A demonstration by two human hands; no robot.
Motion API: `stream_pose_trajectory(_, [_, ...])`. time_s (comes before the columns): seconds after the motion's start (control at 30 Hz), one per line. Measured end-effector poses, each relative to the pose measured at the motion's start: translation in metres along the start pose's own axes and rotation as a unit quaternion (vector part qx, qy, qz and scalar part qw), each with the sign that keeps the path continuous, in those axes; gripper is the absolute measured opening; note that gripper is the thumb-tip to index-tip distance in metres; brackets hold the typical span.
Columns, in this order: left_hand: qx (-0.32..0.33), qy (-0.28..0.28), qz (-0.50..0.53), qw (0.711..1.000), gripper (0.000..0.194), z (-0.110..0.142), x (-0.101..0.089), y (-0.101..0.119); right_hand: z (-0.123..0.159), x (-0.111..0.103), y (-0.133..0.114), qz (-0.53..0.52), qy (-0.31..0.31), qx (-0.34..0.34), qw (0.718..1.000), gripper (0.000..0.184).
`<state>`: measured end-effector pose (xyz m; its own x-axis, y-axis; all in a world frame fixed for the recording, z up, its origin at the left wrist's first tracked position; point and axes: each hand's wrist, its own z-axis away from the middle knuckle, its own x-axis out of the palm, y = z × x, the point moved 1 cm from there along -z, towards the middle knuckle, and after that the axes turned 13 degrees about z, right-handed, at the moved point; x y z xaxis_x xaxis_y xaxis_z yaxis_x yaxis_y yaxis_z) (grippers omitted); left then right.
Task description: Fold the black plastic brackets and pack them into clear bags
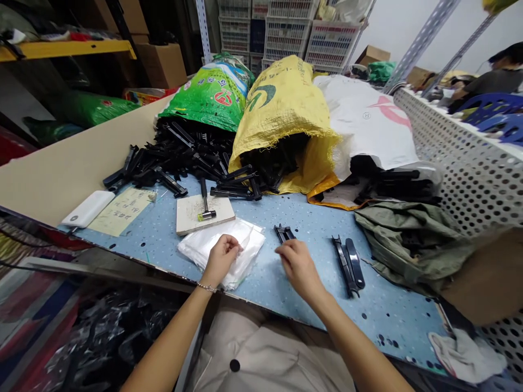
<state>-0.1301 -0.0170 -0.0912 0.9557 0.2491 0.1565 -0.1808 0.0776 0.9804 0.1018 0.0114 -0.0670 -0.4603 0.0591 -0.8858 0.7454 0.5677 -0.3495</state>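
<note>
My left hand [222, 257] rests on a stack of clear plastic bags [245, 244] near the front of the blue table [310, 223], its fingers curled and pinching the top bag. My right hand [297, 265] lies just right of the stack, fingers bent, its tips touching a small black plastic part [284, 233]. Whether it grips the part is unclear. Two longer black parts [349, 264] lie side by side to the right of that hand.
A small hammer [204, 202] lies on a white board [204, 213]. Behind, green [212, 92], yellow [286, 109] and white [363, 122] sacks spill black parts [171, 158]. An olive cloth [408, 239], a perforated metal wall [461, 163], a paper note [122, 209] and a white power bank [87, 208] lie around.
</note>
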Motion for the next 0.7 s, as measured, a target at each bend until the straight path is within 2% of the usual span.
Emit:
stream_pose_trajectory(0.1, [0.017, 0.000, -0.011, 1.000, 0.019, 0.000, 0.002, -0.002, -0.022, 0.028, -0.032, -0.147, -0.070, -0.011, 0.987, 0.039])
stream_pose_trajectory(0.17, [0.029, -0.001, -0.054, 0.998, 0.035, 0.001, 0.001, -0.003, -0.036, 0.049, -0.047, -0.217, -0.096, 0.016, 0.971, 0.041])
stream_pose_trajectory(0.27, [0.045, 0.010, -0.135, 0.990, 0.060, 0.004, -0.002, -0.003, -0.048, 0.070, -0.053, -0.322, -0.112, 0.082, 0.937, 0.036])
stream_pose_trajectory(0.33, [0.047, 0.023, -0.131, 0.990, 0.057, 0.003, -0.004, -0.004, -0.049, 0.077, -0.050, -0.374, -0.119, 0.128, 0.911, 0.029])
stream_pose_trajectory(0.43, [0.038, 0.036, -0.068, 0.996, 0.050, 0.001, -0.007, -0.007, -0.046, 0.081, -0.046, -0.390, -0.126, 0.166, 0.897, 0.019])
stream_pose_trajectory(0.7, [-0.003, -0.007, 0.045, 0.999, 0.063, 0.000, -0.006, -0.008, -0.047, 0.082, -0.049, -0.358, -0.113, 0.178, 0.910, 0.021])
